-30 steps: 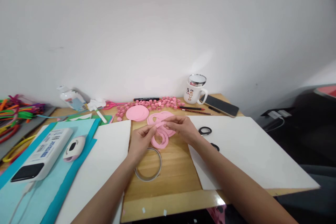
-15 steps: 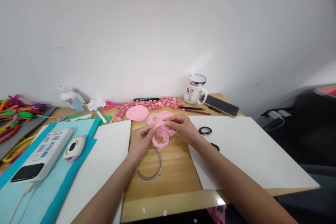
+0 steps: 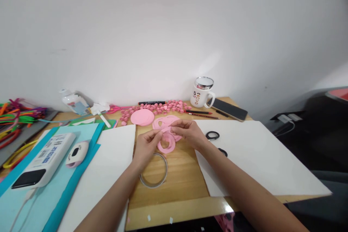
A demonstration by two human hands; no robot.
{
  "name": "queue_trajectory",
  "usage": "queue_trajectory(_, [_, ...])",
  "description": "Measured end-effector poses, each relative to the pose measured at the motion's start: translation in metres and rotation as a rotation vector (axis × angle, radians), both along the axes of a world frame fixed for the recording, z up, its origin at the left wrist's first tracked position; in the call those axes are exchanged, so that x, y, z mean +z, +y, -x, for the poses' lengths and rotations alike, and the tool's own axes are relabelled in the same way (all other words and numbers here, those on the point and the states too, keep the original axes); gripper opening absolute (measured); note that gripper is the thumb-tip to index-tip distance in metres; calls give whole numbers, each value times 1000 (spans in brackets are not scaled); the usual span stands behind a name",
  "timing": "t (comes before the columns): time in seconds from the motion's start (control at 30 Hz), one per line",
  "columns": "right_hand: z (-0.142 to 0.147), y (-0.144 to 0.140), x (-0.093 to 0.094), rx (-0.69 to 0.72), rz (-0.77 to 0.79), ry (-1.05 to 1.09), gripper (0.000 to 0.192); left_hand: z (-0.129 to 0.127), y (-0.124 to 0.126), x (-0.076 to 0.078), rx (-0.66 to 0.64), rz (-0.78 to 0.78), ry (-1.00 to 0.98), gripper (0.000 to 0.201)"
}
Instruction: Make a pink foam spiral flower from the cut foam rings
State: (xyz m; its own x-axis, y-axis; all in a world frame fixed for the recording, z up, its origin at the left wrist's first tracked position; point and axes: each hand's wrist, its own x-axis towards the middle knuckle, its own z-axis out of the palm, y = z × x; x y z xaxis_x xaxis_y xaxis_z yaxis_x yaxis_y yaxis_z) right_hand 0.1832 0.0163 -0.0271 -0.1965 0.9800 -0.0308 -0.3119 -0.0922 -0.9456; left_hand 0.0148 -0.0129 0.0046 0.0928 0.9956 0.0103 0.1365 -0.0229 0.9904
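Observation:
My left hand (image 3: 148,145) is closed in a pinch on one edge of a curled pink paper strip (image 3: 166,144). Across from it, my right hand (image 3: 187,132) pinches the same pink paper from the other side. Its curl hangs or lies in loops below my fingertips, overlapping other pink paper rings (image 3: 174,117) behind. Just beyond are stacked pink paper circles (image 3: 142,117). A roll of tape (image 3: 165,174) lies on the wooden table (image 3: 182,177) below my left hand. Black-handled scissors (image 3: 212,135) are partly hidden by my right forearm.
Pink rolled paper pieces (image 3: 174,106), a black marker (image 3: 151,103) and pencils (image 3: 199,112) line the back. A white mug (image 3: 199,96) stands by a phone (image 3: 231,109). White sheets (image 3: 261,156) flank the middle; a power bank (image 3: 45,159) rests on blue paper at left.
My fingertips have shifted very slightly on the pink paper strip. Everything else on the table stays where it was.

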Motion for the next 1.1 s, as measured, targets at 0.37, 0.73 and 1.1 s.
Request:
queue_trajectory(0.37, [1, -2, 4, -7, -46, -60, 23, -1, -1, 2, -2, 2, -5, 24])
queue_trajectory(0.73, [0, -1, 2, 9, -64, -38, 24, 0, 0, 1, -10, 2, -2, 22])
queue_trajectory(1.1, [0, -1, 3, -28, -22, -21, 23, 1, 1, -1, -20, -8, -5, 21])
